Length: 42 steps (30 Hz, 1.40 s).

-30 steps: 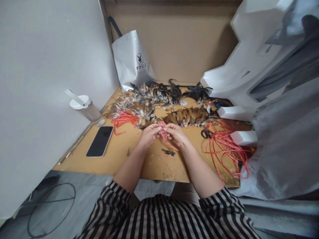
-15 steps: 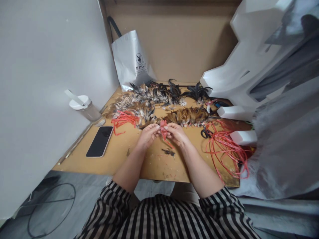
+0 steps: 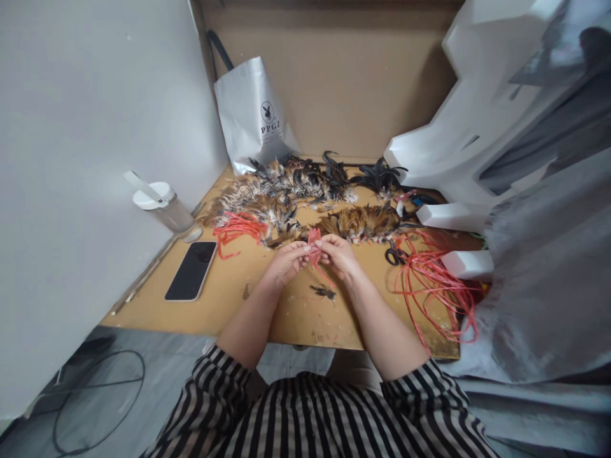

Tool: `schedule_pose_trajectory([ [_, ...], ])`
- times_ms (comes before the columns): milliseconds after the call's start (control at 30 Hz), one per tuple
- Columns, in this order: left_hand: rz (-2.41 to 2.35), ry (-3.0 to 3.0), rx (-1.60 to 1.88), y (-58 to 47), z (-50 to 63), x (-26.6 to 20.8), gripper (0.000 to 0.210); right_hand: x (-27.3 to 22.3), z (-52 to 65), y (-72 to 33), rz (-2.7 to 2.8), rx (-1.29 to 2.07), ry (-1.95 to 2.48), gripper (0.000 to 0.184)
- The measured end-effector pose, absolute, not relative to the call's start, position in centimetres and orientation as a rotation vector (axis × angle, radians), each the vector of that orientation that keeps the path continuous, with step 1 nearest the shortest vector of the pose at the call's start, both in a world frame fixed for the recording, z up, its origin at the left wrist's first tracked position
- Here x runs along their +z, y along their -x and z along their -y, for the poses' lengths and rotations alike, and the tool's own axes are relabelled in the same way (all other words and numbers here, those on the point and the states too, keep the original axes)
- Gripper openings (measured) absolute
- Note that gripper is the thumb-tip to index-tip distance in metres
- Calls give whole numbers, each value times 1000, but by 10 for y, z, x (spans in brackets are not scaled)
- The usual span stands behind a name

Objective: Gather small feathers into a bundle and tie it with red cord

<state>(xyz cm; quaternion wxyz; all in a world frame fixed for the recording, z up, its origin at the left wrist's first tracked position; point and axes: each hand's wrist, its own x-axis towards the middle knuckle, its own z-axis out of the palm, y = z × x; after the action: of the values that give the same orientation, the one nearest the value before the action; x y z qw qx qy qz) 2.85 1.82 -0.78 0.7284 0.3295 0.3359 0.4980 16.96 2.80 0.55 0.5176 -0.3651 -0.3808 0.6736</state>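
Observation:
A strip of thin red plastic ribbon (image 3: 314, 238) is stretched wide between my hands above the table. My left hand (image 3: 290, 259) pinches its left edge, and my right hand (image 3: 337, 254) pinches the right edge. A narrow tail of the strip hangs below. Under it a small dark feather (image 3: 323, 292) lies on the wood. Just beyond my hands, a row of brown feathers (image 3: 360, 222) runs to the right. A bunch of short red ribbon strips (image 3: 239, 230) lies to the left.
Mottled feathers (image 3: 272, 184) and black feathers (image 3: 378, 175) lie at the back by a silver bag (image 3: 251, 114). On the left are a phone (image 3: 191, 271) and a lidded cup (image 3: 167, 210). Scissors (image 3: 395, 254) and tangled red ribbon (image 3: 432, 286) lie right, near white foam pieces (image 3: 468, 264).
My left hand has shifted slightly right, closer to my right hand, along the red strip. The things on the table have stayed put.

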Motion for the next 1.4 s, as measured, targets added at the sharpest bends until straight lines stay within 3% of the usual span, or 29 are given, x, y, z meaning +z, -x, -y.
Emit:
schedule_pose_trajectory([
  [167,-831,-828,1025,-34,-16,-9,28,4,-28,-168,914,1560,877,29],
  [700,-704,-784,916,-25,-15,-8,22,9,-29,-171,874,1580,864,31],
  [1400,-745,-792,1099,-24,-19,-8,25,3,-27,-171,960,1770,918,28],
])
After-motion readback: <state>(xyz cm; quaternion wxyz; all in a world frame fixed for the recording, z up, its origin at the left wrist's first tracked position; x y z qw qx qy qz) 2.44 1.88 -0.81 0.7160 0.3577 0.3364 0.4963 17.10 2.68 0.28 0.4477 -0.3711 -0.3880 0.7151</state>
